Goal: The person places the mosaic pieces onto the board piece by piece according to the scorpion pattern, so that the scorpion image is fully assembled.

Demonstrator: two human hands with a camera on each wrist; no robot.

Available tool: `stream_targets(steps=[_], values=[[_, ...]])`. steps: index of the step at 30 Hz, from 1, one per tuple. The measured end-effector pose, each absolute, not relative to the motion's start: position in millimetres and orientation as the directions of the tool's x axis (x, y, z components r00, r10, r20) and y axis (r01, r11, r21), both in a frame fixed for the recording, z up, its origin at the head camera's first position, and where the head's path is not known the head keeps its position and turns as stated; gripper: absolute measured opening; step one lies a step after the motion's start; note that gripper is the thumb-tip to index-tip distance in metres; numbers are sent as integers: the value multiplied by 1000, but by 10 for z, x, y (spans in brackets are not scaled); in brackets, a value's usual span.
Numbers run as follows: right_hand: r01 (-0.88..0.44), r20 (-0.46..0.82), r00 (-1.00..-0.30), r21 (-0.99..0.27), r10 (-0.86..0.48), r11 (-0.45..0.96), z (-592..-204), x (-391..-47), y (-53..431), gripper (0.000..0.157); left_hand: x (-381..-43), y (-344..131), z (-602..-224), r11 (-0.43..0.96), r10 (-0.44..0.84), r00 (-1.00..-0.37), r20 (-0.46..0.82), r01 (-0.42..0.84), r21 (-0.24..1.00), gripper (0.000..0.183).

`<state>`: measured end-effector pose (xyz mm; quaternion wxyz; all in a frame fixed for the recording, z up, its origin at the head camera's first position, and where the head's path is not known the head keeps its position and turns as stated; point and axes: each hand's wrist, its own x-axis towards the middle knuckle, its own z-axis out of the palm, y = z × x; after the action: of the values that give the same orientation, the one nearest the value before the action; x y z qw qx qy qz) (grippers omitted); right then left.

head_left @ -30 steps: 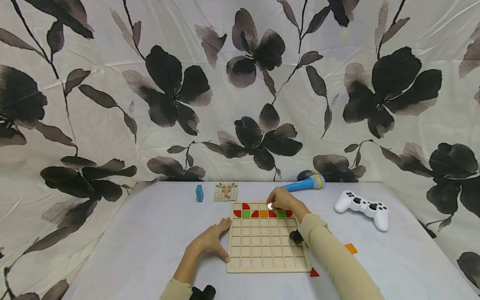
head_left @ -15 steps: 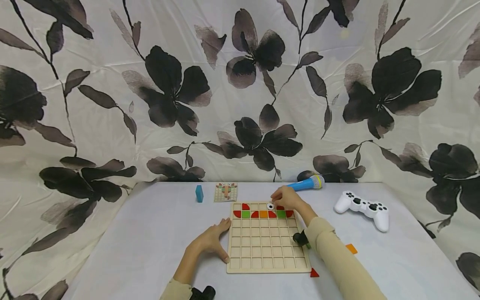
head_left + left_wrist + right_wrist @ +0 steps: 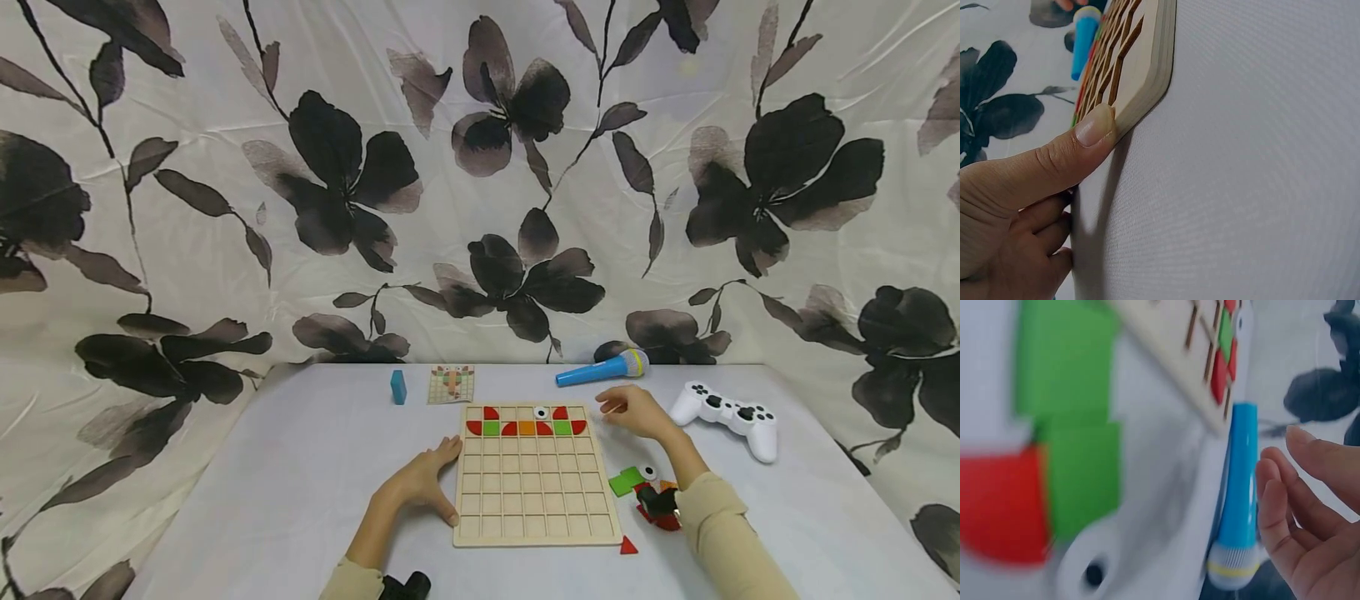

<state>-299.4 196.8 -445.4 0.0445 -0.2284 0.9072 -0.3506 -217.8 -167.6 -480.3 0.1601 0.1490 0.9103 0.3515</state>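
In the head view, a wooden grid board [image 3: 534, 502] lies flat on a white table [image 3: 300, 500]. The person's left hand [image 3: 422, 482] is at its left side, thumb and fingers spread wide. In the board's two far rows sit red and green pieces, one orange square [image 3: 527, 427] and a white eye piece [image 3: 541, 413]. The right hand [image 3: 633, 410] is just past the board's right edge, near a white game controller [image 3: 723, 417], its fingers bent loosely. Green squares [image 3: 624, 481] and other loose pieces lie by its wrist. A red triangle [image 3: 628, 546] is just beside the board's near right corner. Along the far side are a blue microphone [image 3: 600, 370], a picture card [image 3: 452, 384] and a blue block [image 3: 398, 387].

In the left wrist view, the left thumb [image 3: 1094, 128] presses on the board's corner.

In the right wrist view, the right thumb and fingers are apart, with a gap between them. The green squares look blurry.
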Motion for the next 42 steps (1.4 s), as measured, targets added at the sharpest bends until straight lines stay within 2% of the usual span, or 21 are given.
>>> stream_targets(steps=[10,21,32,38,42], values=[[-230,-51,-938,-648,-342,726,-4475,-2657,2390,33,-2191,-1691,-4810,703,389,-902,-187,159,693,115],[-108,-192,-936,-638,-293,762,-4565,-2426,2542,29,-2189,-1687,-4802,706,384,-903,-193,152,692,115],[-86,-249,-921,-621,-300,779,-4600,-2411,2464,16,-2198,-1688,-4807,714,384,-903,-191,159,681,116],[-53,-267,-928,-599,-261,799,-4592,-2431,2426,19,-2197,-1686,-4800,718,376,-905,-201,147,681,115],[-110,-221,-929,-601,-297,791,-4548,-2469,2399,16,-2191,-1685,-4791,717,372,-905,-206,139,683,115]])
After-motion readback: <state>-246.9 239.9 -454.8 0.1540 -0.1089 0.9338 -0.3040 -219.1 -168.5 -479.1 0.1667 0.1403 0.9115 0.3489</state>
